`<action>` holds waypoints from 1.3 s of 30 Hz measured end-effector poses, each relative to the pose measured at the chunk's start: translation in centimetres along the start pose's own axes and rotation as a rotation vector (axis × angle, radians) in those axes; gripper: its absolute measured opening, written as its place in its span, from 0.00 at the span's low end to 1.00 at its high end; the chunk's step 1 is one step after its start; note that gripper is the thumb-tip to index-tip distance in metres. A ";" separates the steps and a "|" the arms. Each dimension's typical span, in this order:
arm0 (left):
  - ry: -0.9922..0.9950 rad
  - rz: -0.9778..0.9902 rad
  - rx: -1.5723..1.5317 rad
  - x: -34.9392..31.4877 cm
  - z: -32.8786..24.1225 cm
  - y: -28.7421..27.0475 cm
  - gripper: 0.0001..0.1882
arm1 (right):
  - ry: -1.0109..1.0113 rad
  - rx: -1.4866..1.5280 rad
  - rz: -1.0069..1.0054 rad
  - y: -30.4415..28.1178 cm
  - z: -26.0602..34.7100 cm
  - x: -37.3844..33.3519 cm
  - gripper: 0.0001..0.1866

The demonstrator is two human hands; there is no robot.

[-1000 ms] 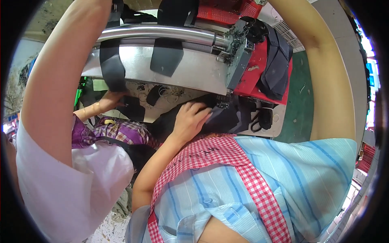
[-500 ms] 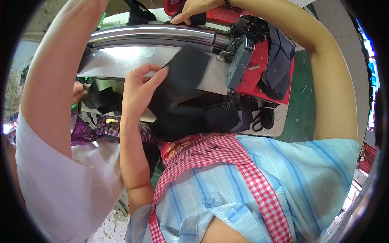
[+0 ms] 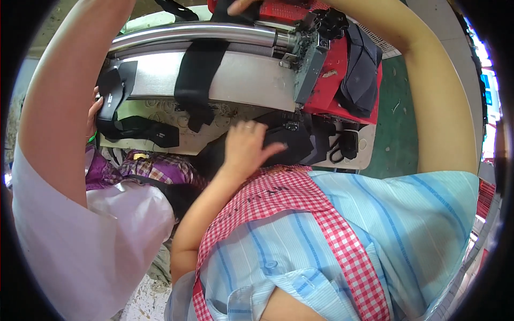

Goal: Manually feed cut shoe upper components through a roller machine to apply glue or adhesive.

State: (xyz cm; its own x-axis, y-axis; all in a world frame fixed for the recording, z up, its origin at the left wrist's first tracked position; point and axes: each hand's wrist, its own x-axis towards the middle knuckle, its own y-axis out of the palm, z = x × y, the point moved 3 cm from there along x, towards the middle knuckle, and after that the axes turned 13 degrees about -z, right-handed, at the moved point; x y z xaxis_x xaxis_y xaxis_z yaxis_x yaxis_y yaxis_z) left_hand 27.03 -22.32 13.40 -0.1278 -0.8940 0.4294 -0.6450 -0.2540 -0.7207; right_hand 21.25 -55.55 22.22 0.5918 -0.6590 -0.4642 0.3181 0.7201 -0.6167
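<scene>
My left hand (image 3: 247,144) is open, thumb and fingers apart, over a pile of dark fabric pieces (image 3: 217,152) close to my apron. Nothing shows in its grasp; whether it touches the pile I cannot tell. A black strip (image 3: 199,72) lies across the metal plate (image 3: 251,80) of a roller machine, its upper end at the shiny roller (image 3: 214,33). Beyond the roller, my right hand (image 3: 239,6) is mostly cut off by the upper edge; a fingertip shows by another black piece (image 3: 222,15).
On the left a co-worker's hand (image 3: 95,107) is at black cut pieces (image 3: 111,96), the co-worker's bare arm (image 3: 69,96) rising beside me. A red board (image 3: 325,96) at right carries stacked dark pieces (image 3: 357,75). A red basket (image 3: 284,12) stands behind the roller.
My left hand has let go of the black piece and moved down and right to the pile. A black strip now lies on the plate. My right hand has shifted toward the upper edge.
</scene>
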 end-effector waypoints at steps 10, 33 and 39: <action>-0.073 -0.123 -0.206 -0.7 0.4 -2.3 0.09 | -0.630 -0.408 -0.703 -9.7 -0.4 1.6 0.28; 0.076 -0.564 0.191 8.4 3.7 -7.6 0.09 | -0.068 -0.355 0.240 2.3 -1.8 1.2 0.43; -0.013 0.030 0.129 -2.1 1.3 1.9 0.24 | 0.005 0.125 -0.152 -3.8 3.7 -1.3 0.22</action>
State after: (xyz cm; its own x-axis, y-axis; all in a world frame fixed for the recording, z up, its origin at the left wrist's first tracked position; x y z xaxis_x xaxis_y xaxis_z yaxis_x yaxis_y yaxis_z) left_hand 27.02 -21.39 10.46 -0.1350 -0.9065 0.4001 -0.5385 -0.2718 -0.7976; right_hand 22.05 -56.63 27.49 0.5262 -0.7632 -0.3750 0.4930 0.6331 -0.5967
